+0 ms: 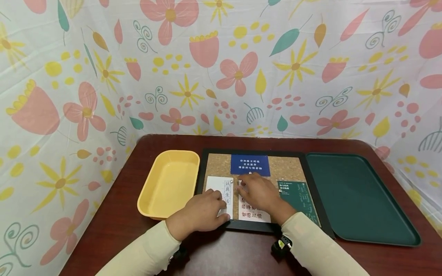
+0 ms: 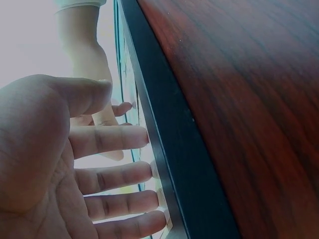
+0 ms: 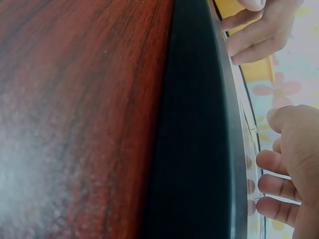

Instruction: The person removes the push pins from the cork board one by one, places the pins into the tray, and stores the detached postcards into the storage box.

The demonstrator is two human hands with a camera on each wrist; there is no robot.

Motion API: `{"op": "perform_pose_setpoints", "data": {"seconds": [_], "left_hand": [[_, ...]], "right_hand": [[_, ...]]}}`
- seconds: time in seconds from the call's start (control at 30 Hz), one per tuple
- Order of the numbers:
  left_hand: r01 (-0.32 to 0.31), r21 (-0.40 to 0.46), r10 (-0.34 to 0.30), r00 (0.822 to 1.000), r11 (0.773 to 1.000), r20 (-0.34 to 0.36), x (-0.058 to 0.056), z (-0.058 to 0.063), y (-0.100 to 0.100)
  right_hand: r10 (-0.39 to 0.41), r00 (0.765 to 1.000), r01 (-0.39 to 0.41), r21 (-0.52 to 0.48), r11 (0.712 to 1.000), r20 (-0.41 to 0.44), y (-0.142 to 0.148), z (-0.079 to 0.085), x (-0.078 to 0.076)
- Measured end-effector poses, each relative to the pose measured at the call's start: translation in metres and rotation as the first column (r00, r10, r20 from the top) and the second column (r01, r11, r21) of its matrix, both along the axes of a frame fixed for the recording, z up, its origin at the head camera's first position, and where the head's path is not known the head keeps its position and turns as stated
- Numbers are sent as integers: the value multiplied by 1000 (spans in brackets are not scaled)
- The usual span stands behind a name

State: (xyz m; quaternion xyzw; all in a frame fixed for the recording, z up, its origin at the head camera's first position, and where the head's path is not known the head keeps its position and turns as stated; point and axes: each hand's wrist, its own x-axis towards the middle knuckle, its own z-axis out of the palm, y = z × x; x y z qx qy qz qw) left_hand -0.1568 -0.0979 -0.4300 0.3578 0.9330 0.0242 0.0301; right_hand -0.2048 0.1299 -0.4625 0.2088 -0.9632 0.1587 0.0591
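Note:
A cork board (image 1: 217,165) in a black frame lies on the table with several cards on it. My left hand (image 1: 202,211) rests over the white card (image 1: 226,188) with blue-boxed characters; in the left wrist view its fingers (image 2: 112,138) are extended, tips at the board. Over the white card with red characters (image 1: 253,216) is my right hand (image 1: 260,191), its fingers loosely bent and hiding the card's upper part. A blue card (image 1: 250,163) lies above, a green card (image 1: 298,197) to the right. Small pale pins (image 1: 231,181) show at card edges.
A yellow tray (image 1: 143,203) stands left of the board. To its right lies a dark green tray (image 1: 362,195). Behind the dark red table (image 1: 241,249) hangs a flower-patterned cloth (image 1: 207,76).

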Motion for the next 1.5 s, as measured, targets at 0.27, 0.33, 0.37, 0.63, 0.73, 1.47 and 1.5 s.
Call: {"op": "perform_pose_setpoints", "data": {"seconds": [0.27,0.33,0.37,0.63,0.73,1.47,1.5], "left_hand": [[-7,-3,7,1000,1000,12,0,1,0],[-10,-2,10,1000,1000,14,0,1,0],[-11,-4,11,1000,1000,16,-1,1,0],[-11,-15,11,1000,1000,25,-1,2,-2],[-13,-17,13,1000,1000,24,-1,2,-3],[3,-16,-2,1000,1000,28,-1,3,-1],[3,-16,-2,1000,1000,28,-1,3,-1]], "right_hand": [[-5,1000,5,-2,1000,-11,-1,-1,-2],[-8,1000,8,-2,1000,-14,-2,-2,-3],[-7,1000,7,-2,1000,-14,-2,-1,-3],[3,1000,-3,-8,1000,-18,-3,-1,-3],[2,1000,-2,-9,1000,-24,-4,1,-4],[-1,1000,0,-38,999,-20,-9,-2,-6],[-1,1000,0,-43,999,-20,-8,-2,-6]]}}
